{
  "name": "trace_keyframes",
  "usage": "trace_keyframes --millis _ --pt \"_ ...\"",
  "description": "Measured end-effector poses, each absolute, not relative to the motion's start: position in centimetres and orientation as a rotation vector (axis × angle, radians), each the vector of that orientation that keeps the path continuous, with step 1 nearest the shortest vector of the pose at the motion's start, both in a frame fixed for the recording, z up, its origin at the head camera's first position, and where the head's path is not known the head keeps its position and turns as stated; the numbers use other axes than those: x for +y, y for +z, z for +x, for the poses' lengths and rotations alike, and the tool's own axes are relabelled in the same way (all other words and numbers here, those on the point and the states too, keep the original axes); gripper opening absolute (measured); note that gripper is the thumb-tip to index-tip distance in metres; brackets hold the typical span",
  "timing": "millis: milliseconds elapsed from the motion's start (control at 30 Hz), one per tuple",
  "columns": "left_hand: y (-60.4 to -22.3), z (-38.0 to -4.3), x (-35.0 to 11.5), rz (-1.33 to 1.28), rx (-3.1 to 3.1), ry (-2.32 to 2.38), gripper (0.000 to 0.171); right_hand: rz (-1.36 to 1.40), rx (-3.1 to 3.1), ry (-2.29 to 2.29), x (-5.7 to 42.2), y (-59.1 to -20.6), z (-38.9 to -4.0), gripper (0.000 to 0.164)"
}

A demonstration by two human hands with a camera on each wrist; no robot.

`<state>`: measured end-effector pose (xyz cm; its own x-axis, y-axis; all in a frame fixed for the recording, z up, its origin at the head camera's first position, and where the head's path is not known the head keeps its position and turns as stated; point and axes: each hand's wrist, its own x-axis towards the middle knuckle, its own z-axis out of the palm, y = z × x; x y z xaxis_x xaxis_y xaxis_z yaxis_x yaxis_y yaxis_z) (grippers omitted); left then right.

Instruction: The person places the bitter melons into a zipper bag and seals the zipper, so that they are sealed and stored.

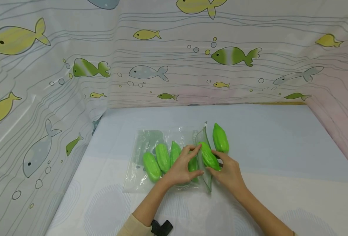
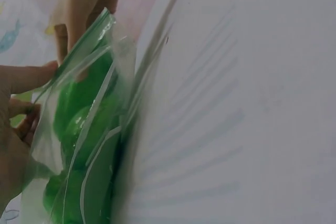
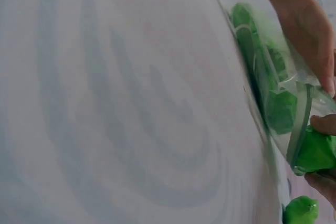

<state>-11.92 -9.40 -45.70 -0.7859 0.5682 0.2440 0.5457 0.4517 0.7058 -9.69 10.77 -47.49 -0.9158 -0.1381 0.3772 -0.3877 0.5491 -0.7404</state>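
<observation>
A clear zip bag [image 1: 132, 183] lies on the table with several bright green ridged gourds [image 1: 152, 167] inside, its mouth facing right. My left hand [image 1: 181, 167] is over the mouth end, thumb and index finger spread, holding the bag at its edge. In the left wrist view, the thumb lies along the rim of the bag [image 2: 79, 77]. My right hand [image 1: 229, 170] grips another green gourd [image 1: 208, 156] between thumb and fingers, its front end in the mouth of the bag. The right wrist view shows this gourd [image 3: 315, 153] at the rim.
One more green gourd [image 1: 221, 137] lies outside the bag, just beyond my right hand. A pale cloth covers the table [image 1: 280, 147]. Fish-patterned curtains [image 1: 191, 72] rise behind and along both sides. A black strap [image 1: 162, 227] shows at my left wrist.
</observation>
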Motion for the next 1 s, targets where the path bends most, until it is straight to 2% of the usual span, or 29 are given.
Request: trace_keyframes --millis 567,1000 --pt "-45.64 -12.02 -9.2 0.998 2.628 1.349 0.087 0.44 -2.645 1.6 9.96 -46.95 -9.35 0.059" --pt "-45.5 -11.88 -9.22 1.008 2.598 1.353 0.089 0.671 -2.752 1.67 9.86 -46.94 -9.45 0.049"
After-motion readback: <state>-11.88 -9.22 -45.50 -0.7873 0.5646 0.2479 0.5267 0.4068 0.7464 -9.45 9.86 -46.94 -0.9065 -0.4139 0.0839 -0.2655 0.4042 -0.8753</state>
